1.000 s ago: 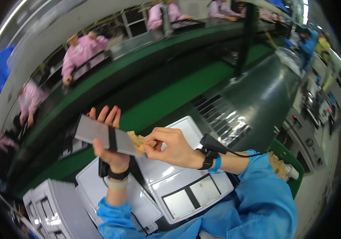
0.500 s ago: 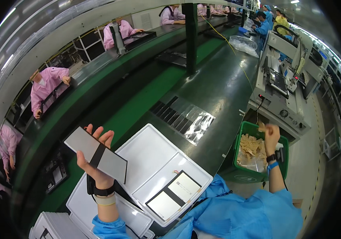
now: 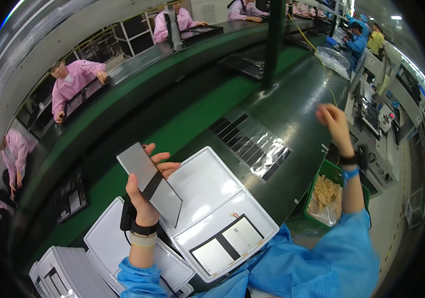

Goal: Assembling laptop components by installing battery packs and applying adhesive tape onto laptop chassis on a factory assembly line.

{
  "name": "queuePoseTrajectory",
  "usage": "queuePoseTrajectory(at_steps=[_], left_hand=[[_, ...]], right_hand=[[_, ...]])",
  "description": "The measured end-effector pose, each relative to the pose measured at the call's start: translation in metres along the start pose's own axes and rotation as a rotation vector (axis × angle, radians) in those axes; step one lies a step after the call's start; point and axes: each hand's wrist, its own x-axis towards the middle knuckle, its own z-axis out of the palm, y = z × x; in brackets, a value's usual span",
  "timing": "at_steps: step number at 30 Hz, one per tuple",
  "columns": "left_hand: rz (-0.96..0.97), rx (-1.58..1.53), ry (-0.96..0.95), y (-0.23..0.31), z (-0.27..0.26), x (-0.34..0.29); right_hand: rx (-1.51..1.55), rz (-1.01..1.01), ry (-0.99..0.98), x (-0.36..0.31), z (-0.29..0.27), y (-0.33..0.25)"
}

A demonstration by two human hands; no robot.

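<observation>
Resting tilted in the left hand point(image 3: 145, 207), the grey panel point(image 3: 164, 197) is crossed near mid-length by a black band. The left hand is clamped on the panel, with the thumb placed along one long edge and the fingers spread at the opposite edge. The grey panel is held raised over the left edge of the white tray point(image 3: 207, 171), which is divided into two halves by a ridge. In the near half, alongside the near edge of the tray, a second panel point(image 3: 245, 236) with light faces and red wires point(image 3: 235, 215) is laid flat.

The right hand point(image 3: 334, 123) is raised at the right edge of the counter point(image 3: 294, 116), well apart from the left hand. Its fingers are bent inward; owing to blur, it cannot be told whether anything is pinched between them. Beside the right edge of the counter, a green bin point(image 3: 329, 169) is positioned, in which tan scraps point(image 3: 326, 191) are heaped. Black strips point(image 3: 230, 131) are arranged in rows beyond the white tray.
</observation>
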Motion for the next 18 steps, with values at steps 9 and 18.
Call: queuePoseTrajectory(at_steps=[9,18], left_hand=[[-0.463,-0.230,0.054,-0.048,-0.035,0.001],[-0.467,0.010,0.110,-0.040,-0.020,-0.001]], right_hand=[[-0.226,-0.091,0.087,0.229,0.289,-0.020],[-1.087,-0.071,-0.251,0.374,0.288,0.083]])
